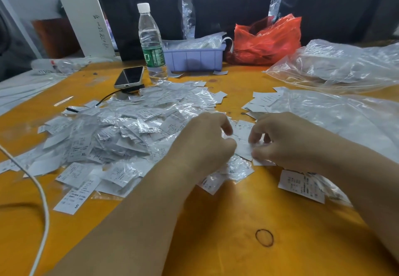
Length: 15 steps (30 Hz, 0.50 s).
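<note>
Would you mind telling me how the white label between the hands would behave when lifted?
The white label, pinched by left hand and right hand, looks paper-thin: probably floppy and very light. Glossy sleeves in the pile suggest it may be slippery.

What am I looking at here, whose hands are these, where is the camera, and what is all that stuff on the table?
There is no machine here. A person works with bare hands, and the one picture comes from a camera worn on their head, looking forward and down. The left hand and right hand meet in the middle, and both seem to pinch a small white label. On the orange table lies a big pile of labels, many in clear sleeves. Behind it are a water bottle, a phone, a purple tray and a red bag. Clear bags lie to the right.
</note>
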Each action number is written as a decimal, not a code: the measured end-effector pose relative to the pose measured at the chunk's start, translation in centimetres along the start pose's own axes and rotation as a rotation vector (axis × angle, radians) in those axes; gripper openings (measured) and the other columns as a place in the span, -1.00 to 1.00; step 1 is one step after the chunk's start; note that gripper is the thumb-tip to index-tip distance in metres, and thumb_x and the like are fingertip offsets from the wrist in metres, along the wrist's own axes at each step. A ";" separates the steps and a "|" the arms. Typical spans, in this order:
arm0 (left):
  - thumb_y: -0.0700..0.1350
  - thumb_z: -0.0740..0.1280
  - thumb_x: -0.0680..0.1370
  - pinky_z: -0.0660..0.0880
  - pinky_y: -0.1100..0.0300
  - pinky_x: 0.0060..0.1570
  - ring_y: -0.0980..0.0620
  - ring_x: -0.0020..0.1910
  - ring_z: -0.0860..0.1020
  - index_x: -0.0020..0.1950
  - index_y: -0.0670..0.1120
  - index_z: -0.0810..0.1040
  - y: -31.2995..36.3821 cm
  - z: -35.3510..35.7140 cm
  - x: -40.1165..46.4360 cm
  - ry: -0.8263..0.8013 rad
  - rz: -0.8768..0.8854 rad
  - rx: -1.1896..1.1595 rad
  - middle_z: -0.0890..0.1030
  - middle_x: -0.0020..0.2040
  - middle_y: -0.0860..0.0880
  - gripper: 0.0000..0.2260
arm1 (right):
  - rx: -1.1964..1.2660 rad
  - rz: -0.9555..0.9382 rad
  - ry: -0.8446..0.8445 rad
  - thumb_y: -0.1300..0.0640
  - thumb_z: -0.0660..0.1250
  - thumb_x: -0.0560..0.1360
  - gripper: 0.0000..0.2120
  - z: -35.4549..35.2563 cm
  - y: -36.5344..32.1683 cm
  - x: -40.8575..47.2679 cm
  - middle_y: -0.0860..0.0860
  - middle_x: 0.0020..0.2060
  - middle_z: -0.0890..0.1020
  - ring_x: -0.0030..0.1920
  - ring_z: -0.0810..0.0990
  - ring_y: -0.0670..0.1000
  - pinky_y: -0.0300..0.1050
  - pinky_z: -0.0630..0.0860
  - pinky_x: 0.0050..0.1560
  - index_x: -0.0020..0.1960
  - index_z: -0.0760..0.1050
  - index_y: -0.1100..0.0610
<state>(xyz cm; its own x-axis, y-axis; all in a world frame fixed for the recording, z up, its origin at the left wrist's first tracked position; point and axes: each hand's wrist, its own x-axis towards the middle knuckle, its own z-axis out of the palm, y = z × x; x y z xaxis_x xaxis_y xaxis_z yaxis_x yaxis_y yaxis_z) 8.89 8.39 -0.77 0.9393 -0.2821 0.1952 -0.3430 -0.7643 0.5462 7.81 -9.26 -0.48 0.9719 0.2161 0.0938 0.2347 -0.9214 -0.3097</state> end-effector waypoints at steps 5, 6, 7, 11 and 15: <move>0.00 0.35 0.51 0.46 0.05 0.10 0.02 0.11 0.45 0.16 0.05 0.59 0.6 1.5 -0.2 -0.068 0.145 0.039 0.47 0.09 0.05 -0.77 | -0.016 -0.061 0.042 0.07 0.41 0.47 -0.99 0.0 0.1 0.1 -0.14 -0.23 0.52 -0.23 0.52 -0.12 -0.17 0.45 -0.24 -0.12 0.59 0.00; 0.00 0.36 0.50 0.44 0.03 0.14 0.01 0.14 0.44 0.15 0.05 0.60 0.7 1.6 -0.2 -0.062 0.156 0.053 0.48 0.10 0.04 -0.77 | -0.016 -0.068 0.046 0.06 0.41 0.47 -0.96 0.0 0.0 0.1 -0.13 -0.23 0.52 -0.22 0.53 -0.10 -0.15 0.47 -0.23 -0.13 0.60 0.01; 0.00 0.36 0.49 0.42 0.02 0.18 0.00 0.17 0.41 0.14 0.05 0.61 0.8 1.8 -0.2 -0.056 0.163 0.087 0.49 0.12 0.04 -0.77 | -0.014 -0.071 0.048 0.05 0.42 0.46 -0.95 0.1 0.0 0.1 -0.11 -0.23 0.53 -0.22 0.53 -0.07 -0.13 0.48 -0.22 -0.14 0.61 0.02; 0.01 0.31 0.53 0.32 0.04 0.21 -0.03 0.22 0.34 0.12 0.05 0.61 0.7 2.2 0.1 -0.007 0.164 0.226 0.50 0.13 0.04 -0.80 | -0.033 -0.081 0.065 0.06 0.37 0.49 -0.93 0.1 0.1 0.2 -0.10 -0.21 0.56 -0.21 0.53 -0.11 -0.17 0.48 -0.22 -0.12 0.63 0.01; 0.00 0.28 0.54 0.27 0.06 0.23 -0.01 0.25 0.31 0.20 0.07 0.56 0.4 1.9 0.2 0.015 0.132 0.253 0.49 0.19 0.06 -0.75 | -0.040 -0.054 0.076 0.15 0.33 0.52 -0.89 0.2 0.3 0.4 -0.18 -0.23 0.52 -0.21 0.50 -0.15 -0.32 0.40 -0.26 -0.05 0.63 0.01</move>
<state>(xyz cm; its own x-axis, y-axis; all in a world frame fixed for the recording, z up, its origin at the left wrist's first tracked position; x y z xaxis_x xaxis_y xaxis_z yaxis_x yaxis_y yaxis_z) 8.89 6.90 -2.03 0.8859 -0.3811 0.2643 -0.4505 -0.8426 0.2951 8.28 -9.41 -0.72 0.9533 0.2420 0.1808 0.2842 -0.9215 -0.2646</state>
